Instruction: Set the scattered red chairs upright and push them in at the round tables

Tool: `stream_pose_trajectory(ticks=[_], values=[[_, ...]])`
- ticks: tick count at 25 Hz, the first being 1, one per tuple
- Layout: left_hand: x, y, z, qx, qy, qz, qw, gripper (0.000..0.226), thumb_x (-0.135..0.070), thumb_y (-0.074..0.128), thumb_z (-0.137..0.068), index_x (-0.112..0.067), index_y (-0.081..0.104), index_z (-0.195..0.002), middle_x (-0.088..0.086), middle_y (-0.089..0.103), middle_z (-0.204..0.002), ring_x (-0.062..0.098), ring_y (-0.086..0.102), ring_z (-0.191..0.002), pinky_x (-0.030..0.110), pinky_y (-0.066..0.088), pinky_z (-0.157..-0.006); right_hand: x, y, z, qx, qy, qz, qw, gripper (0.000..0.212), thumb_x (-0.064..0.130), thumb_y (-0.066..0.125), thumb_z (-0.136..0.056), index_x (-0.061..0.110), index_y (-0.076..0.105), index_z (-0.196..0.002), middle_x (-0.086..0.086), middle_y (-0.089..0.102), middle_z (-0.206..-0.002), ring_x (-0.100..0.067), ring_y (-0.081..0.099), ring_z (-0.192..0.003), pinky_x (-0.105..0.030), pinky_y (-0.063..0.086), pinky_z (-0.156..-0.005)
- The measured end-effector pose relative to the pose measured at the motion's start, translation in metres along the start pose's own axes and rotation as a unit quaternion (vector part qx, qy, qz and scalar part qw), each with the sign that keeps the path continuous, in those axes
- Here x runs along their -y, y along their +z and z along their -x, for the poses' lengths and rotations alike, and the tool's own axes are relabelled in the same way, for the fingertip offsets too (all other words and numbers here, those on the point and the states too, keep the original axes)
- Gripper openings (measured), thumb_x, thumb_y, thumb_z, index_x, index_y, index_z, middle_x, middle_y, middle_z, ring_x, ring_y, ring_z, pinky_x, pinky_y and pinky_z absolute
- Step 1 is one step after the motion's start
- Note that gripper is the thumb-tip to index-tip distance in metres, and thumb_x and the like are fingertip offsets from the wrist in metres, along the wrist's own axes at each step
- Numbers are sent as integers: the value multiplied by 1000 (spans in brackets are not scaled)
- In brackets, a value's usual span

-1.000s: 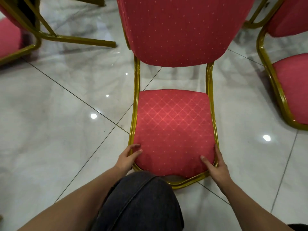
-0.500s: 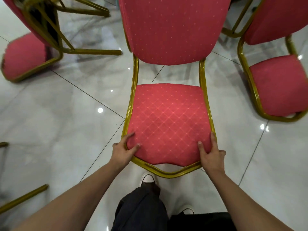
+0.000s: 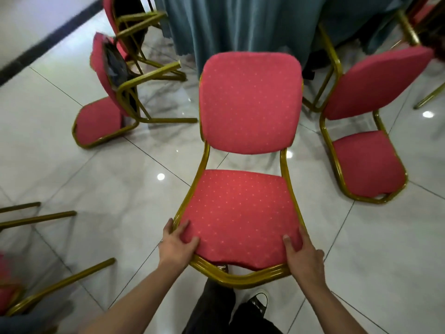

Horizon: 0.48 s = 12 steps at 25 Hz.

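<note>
**Step in hand: righting the centre chair**

The centre chair (image 3: pixel 243 213) lies on its back before the draped round table (image 3: pixel 240 22), backrest toward the cloth. The left hand (image 3: pixel 177 247) and right hand (image 3: pixel 304 256) each grip a front seat corner, thumbs on the cushion, fingers seemingly curled under the gold frame. Next move, in my judgement: tip it onto its legs, then turn it to push the seat in. Tipped chairs lie on both sides.

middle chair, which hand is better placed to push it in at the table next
Neither alone: the left hand and right hand each grip a front corner of the chair, backrest toward the tablecloth. Push with both.
</note>
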State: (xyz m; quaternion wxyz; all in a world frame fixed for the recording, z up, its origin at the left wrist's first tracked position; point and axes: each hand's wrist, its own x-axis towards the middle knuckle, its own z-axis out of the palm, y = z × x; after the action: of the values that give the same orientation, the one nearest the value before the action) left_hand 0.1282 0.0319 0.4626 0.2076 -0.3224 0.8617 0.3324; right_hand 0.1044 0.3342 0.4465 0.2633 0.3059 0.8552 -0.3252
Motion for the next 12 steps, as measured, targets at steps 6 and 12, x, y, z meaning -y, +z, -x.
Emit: stream_pose_trajectory(ticks=[6,12], values=[[-28,-55,82,-27,-6,11,1000,55,-39,66,-94,-19,54,-143,6,24,-162,32,39,-141,41,37,-114,16,-70,59,30,-30,22,999,58,51,42,-104,30,34,-157,-11,56,-145,-38,52,-130,-51,44,-107],[-59,-75,146,-91,85,-102,987,50,-51,31,-104,-29,48,-146,3,21,-165,31,18,-152,44,16,-123,41,-121,83,47,8,-39,998,53,46,47,-101,29,44,-151,-9,58,-137,-36,58,-117,-54,55,-96]])
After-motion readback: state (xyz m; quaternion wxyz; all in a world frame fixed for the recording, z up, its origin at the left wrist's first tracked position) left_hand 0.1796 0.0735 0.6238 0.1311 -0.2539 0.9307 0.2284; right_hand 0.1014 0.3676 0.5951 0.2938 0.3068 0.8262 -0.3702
